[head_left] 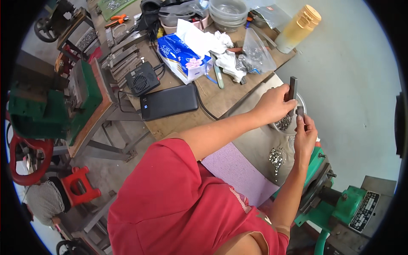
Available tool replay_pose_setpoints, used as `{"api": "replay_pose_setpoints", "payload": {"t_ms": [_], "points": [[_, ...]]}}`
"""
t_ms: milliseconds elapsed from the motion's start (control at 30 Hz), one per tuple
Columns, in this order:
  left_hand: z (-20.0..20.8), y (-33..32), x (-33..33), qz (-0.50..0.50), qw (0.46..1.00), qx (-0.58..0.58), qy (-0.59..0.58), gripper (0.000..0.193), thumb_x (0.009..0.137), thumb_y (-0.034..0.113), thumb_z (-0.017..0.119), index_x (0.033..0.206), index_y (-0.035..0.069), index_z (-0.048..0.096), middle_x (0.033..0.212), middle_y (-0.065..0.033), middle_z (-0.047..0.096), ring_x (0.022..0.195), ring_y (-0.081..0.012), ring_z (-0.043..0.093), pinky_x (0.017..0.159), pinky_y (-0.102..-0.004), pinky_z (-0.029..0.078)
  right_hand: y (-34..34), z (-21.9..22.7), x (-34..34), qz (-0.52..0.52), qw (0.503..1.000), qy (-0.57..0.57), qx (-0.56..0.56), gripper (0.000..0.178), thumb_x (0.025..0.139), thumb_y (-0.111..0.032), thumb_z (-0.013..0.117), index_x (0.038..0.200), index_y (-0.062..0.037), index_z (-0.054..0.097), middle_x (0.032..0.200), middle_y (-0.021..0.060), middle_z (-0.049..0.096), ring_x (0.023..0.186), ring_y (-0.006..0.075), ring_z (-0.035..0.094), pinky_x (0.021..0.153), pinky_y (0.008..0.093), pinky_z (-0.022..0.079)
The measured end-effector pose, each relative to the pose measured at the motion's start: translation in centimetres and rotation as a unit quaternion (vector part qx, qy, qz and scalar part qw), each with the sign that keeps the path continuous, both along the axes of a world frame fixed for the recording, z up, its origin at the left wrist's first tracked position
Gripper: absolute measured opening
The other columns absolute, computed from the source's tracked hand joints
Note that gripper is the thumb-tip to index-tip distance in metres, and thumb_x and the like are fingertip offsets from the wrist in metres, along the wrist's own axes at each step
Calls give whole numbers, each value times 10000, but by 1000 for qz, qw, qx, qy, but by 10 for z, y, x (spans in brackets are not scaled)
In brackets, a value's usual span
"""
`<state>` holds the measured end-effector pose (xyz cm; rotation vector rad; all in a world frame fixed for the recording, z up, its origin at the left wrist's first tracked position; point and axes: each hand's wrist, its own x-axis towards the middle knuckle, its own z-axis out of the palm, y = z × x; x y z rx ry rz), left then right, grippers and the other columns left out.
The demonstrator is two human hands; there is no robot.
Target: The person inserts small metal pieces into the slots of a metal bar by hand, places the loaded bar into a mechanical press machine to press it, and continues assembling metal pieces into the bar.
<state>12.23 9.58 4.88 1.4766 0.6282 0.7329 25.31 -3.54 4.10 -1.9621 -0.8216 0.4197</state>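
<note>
My left hand (275,104) is closed on a dark, flat metal bar (293,87) that stands upright over a round clear bowl (303,101). Small metal parts (284,123) lie in the bowl, partly covered by my hands. Just nearer to me, my right hand (305,135) pinches a shorter dark metal block (300,111) between thumb and fingers. The block's tip is close to the bar; whether they touch I cannot tell. Below the bowl, a loose heap of small shiny metal pieces (276,159) is spread on the grey work surface (250,131).
A purple mat (238,170) lies at the near edge. Leftward are a black power bank (169,103), a small black fan-like device (142,79) and a tissue pack (182,57). A yellow bottle (298,29) stands behind. Green machinery (350,208) is at right; a seated person (44,199) is at far left.
</note>
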Motion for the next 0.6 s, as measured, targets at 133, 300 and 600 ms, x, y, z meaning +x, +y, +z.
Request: {"api": "replay_pose_setpoints", "payload": {"t_ms": [133,300,600], "points": [[4,-3,-8,14,999,40,17,288,843,248,690,900,-10,574,797,-188,689,765,-363,683,691,-448,516,0,0,3,60,989,-128,-44,353,939,-205,679,1164,66,652,1007,188,696,910,257,665,839,369,502],[0,-10,-9,-29,998,-26,-49,237,914,188,679,892,-10,551,789,-89,651,642,-149,645,559,-301,507,5,23,-13,48,973,-177,-140,271,903,-195,702,1029,41,654,935,222,644,873,357,648,794,424,493],[-13,-38,-12,-76,987,-129,-63,231,946,181,618,1059,-11,555,908,-83,641,746,-142,623,621,-315,530,6,17,-5,78,934,-337,-89,228,893,-133,673,1042,31,617,955,230,612,893,418,606,796,474,476]]}}
